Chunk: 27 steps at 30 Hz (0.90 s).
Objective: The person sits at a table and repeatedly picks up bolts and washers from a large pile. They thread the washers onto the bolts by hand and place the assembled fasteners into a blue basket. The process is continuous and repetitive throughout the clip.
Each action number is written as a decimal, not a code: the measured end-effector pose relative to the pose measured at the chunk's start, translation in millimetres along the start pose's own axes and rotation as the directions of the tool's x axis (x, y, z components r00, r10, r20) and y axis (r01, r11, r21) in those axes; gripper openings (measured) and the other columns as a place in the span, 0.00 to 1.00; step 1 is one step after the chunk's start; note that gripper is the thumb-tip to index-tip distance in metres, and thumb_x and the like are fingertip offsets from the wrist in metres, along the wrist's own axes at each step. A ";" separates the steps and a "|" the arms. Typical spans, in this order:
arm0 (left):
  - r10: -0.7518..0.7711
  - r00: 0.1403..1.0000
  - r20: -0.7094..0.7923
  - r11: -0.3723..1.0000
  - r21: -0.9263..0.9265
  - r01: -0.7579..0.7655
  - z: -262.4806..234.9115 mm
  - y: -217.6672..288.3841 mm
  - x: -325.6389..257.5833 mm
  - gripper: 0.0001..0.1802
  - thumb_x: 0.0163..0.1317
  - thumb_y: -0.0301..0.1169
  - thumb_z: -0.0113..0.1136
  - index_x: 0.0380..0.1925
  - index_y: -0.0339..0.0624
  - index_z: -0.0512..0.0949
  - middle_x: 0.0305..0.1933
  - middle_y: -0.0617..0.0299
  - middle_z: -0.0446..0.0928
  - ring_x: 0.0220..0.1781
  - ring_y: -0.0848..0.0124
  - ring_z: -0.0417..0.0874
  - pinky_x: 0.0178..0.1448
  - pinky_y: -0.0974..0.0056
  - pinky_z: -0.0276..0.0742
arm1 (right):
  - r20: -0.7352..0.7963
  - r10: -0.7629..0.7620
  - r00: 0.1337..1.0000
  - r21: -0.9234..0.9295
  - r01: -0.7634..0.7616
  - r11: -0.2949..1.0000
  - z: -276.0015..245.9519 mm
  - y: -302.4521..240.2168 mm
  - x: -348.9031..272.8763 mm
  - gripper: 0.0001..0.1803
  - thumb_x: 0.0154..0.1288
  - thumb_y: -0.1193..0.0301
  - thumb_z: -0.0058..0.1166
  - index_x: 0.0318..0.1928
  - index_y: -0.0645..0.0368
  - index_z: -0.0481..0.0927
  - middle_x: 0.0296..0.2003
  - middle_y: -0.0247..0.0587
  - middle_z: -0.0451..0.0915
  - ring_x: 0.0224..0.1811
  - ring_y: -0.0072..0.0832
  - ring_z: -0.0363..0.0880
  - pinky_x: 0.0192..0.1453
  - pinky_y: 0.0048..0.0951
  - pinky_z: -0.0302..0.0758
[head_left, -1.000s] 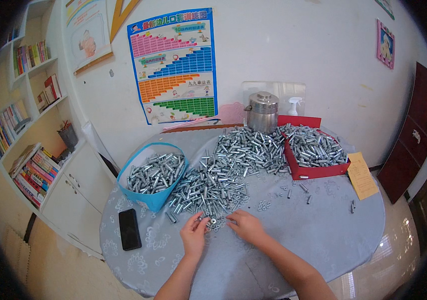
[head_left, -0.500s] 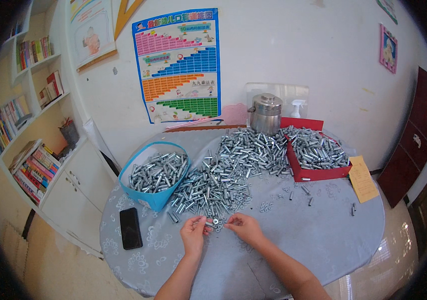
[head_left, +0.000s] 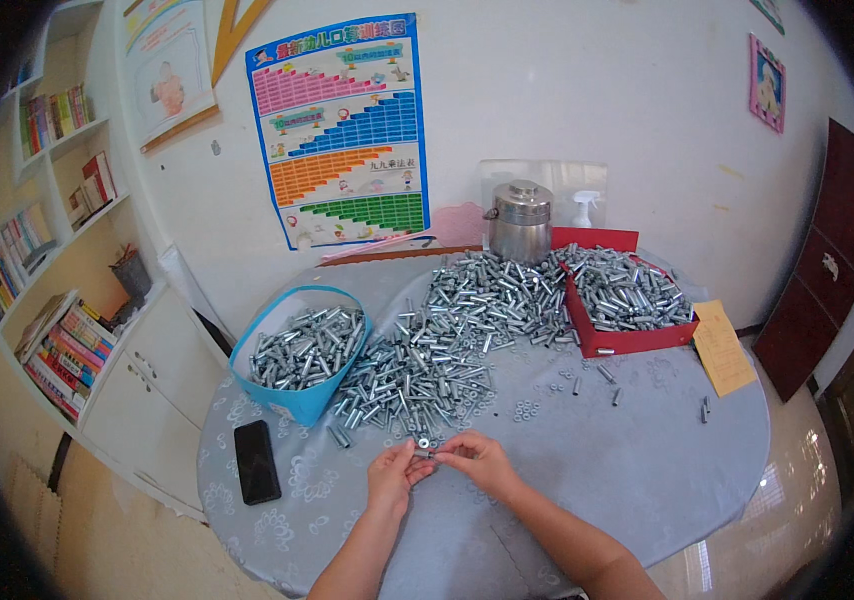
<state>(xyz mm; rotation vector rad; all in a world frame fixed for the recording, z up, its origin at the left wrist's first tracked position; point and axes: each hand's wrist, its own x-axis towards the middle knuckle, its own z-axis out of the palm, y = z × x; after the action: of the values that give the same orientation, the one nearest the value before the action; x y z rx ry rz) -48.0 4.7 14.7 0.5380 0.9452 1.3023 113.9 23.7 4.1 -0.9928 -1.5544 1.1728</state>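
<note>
Left grip point(head_left: 391, 479) holding cylinder point(head_left: 423, 453), printed wall chart point(head_left: 340, 130)

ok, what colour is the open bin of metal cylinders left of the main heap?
Open bin: light blue outside, whitish inside; shows best in the head view.

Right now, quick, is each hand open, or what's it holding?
Left hand: closed, holding a metal piece.
Right hand: fingertips pinched at that piece's end; whether they hold something too can't be told.
</note>
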 end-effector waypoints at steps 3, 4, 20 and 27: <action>-0.024 0.999 -0.041 0.998 -0.056 0.022 -4.2 -6.1 4.2 0.12 0.59 0.34 0.55 0.32 0.33 0.72 0.31 0.53 0.77 0.29 0.69 0.80 0.34 0.69 0.80 | -0.039 -0.112 0.993 -0.231 0.100 0.968 2.6 -18.8 -4.3 0.09 0.53 0.71 0.59 0.36 0.57 0.80 0.27 0.35 0.77 0.27 0.20 0.74 0.32 0.21 0.71; -0.021 0.999 -0.046 0.998 -0.054 0.018 -5.0 -6.8 3.9 0.13 0.59 0.34 0.55 0.32 0.32 0.72 0.31 0.53 0.77 0.29 0.69 0.80 0.34 0.69 0.80 | -0.049 -0.135 0.990 -0.262 0.118 0.958 5.0 -24.9 -5.6 0.09 0.53 0.71 0.58 0.36 0.57 0.80 0.27 0.37 0.77 0.27 0.22 0.74 0.32 0.22 0.71; -0.016 1.000 0.012 0.992 0.127 0.015 7.4 -2.7 -5.4 0.12 0.57 0.29 0.56 0.37 0.29 0.75 0.33 0.51 0.78 0.28 0.71 0.79 0.35 0.68 0.79 | -0.225 -0.240 0.944 -0.480 0.107 0.871 -44.1 -7.3 16.2 0.09 0.53 0.68 0.57 0.36 0.57 0.80 0.33 0.41 0.78 0.38 0.33 0.74 0.43 0.31 0.70; -0.039 0.999 0.004 0.995 0.091 0.039 7.0 -6.1 -3.4 0.10 0.57 0.27 0.56 0.36 0.30 0.75 0.32 0.51 0.78 0.28 0.70 0.79 0.34 0.67 0.80 | -0.218 -0.345 0.913 -0.844 0.001 0.536 -86.2 13.2 21.5 0.07 0.44 0.72 0.58 0.29 0.55 0.81 0.29 0.41 0.76 0.35 0.39 0.72 0.42 0.36 0.69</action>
<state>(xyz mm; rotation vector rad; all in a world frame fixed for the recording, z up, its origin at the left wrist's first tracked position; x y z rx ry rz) -38.7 1.2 14.5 0.5902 1.0095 1.2267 192.7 66.9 6.1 -1.5046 -1.8559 -0.0233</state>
